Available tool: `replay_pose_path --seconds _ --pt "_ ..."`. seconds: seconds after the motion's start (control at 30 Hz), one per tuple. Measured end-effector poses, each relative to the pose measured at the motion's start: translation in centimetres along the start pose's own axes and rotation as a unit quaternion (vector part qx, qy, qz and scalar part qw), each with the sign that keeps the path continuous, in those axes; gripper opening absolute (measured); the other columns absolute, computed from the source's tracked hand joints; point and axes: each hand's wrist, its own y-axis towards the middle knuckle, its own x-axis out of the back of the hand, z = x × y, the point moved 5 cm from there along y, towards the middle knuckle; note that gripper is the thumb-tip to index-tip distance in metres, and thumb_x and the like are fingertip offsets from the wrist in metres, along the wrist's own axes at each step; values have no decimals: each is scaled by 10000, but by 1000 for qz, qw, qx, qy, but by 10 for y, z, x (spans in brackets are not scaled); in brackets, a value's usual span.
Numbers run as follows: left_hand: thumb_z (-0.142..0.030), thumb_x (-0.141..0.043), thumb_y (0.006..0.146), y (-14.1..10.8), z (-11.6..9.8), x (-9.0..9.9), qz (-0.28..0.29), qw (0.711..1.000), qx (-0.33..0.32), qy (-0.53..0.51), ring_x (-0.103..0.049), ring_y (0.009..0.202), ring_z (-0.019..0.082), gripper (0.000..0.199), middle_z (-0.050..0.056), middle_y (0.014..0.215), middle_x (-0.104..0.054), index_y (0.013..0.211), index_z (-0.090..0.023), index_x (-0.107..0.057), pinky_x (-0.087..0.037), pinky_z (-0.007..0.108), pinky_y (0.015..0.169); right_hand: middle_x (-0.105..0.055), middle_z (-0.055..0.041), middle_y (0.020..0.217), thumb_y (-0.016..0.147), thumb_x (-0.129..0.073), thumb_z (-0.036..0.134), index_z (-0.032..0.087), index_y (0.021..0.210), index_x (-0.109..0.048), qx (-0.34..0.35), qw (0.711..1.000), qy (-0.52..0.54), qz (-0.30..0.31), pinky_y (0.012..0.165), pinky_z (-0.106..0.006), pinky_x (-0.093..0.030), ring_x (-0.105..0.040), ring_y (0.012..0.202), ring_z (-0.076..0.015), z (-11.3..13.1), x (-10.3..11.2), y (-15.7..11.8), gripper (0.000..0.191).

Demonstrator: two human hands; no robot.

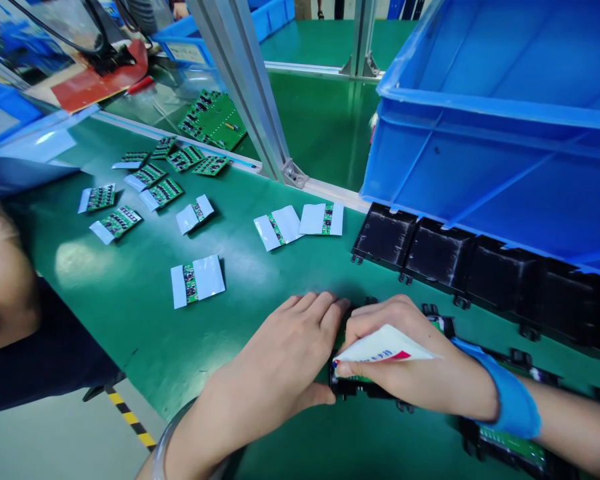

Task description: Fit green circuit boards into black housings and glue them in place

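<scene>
My right hand (405, 347), with a blue band at the wrist, is wrapped round a white tube (385, 345) with red and blue marks. The tube's tip points down at the left end of a black plastic case (370, 388) with a green board inside. Against that same end rests my left hand (293, 353), its fingers curved over the case's edge and its thumb at the near corner; it seems to hold the case. More black cases with green boards (515, 448) lie under and beyond my right forearm.
Small green boards with white pieces (198, 281) are scattered on the green table (145, 293). Black trays (437, 257) line up before a large blue bin (480, 153). A metal post (250, 87) rises at the back. At the left is another person's arm (3, 273).
</scene>
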Motion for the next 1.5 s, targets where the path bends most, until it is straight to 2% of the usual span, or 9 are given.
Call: replay_pose_path --seconds 0.57,0.7,0.87,1.0,1.07,1.17,1.33,1.4,1.5 --pt "-368 -907 601 0 -1 -2 6 1000 -7 13 -528 1065 342 706 137 1149 -563 1119 -104 -506 -476 503 901 -561 57 574 715 -749 84 156 608 -631 77 997 4 -7 549 -217 -320 -515 561 -66 4 2 1 175" --pt "-374 -898 617 1 0 -3 7 1000 0 4 -528 1067 324 699 113 1158 -561 1138 -131 -499 -471 486 902 -579 42 594 749 -660 49 161 619 -618 107 994 12 5 531 -214 -319 -500 567 -74 8 1 0 177" --pt "-371 -806 737 0 1 -4 24 1000 4 -4 -496 1172 337 638 134 1267 -531 1228 -155 -460 -424 498 976 -442 44 559 776 -556 73 180 566 -450 151 988 -15 21 509 -249 -250 -355 534 -81 20 0 -2 258" --pt "-273 -803 705 1 2 -3 21 1000 5 0 -496 1186 350 712 157 1285 -532 1287 -123 -422 -423 504 982 -350 48 570 742 -540 115 200 566 -302 160 986 -4 52 505 -268 -212 -288 531 -88 27 -2 -2 308" --pt "-316 -829 688 1 2 -3 22 1000 5 -3 -515 1158 350 699 149 1250 -551 1249 -129 -458 -442 502 959 -344 51 561 745 -524 93 197 558 -298 161 986 1 51 503 -265 -210 -294 526 -86 28 0 0 311" --pt "-413 -883 618 3 3 -3 32 999 17 -8 -539 1125 361 684 134 1192 -575 1143 -157 -528 -459 511 940 -422 62 544 753 -584 68 181 543 -401 126 991 14 31 508 -237 -258 -373 524 -73 23 6 3 300" --pt "-483 -925 487 3 6 -2 20 999 37 -24 -536 1145 383 936 149 1198 -564 1232 -133 -479 -445 555 973 -525 72 551 689 -761 206 169 648 -587 -61 988 141 0 501 -215 -339 -449 522 -78 -2 27 -3 182" --pt "-479 -922 494 4 7 -2 17 998 36 -39 -541 1142 374 957 148 1196 -561 1255 -126 -462 -439 561 984 -536 60 557 706 -783 298 154 703 -625 -98 963 247 -29 489 -203 -356 -450 520 -73 -10 33 -11 214" --pt "-386 -928 485 4 5 2 9 998 32 -48 -548 1148 370 957 149 1219 -561 1277 -129 -455 -429 562 1005 -519 55 526 733 -787 435 142 723 -621 -124 887 435 -97 453 -166 -372 -436 476 -52 -19 37 -25 336"
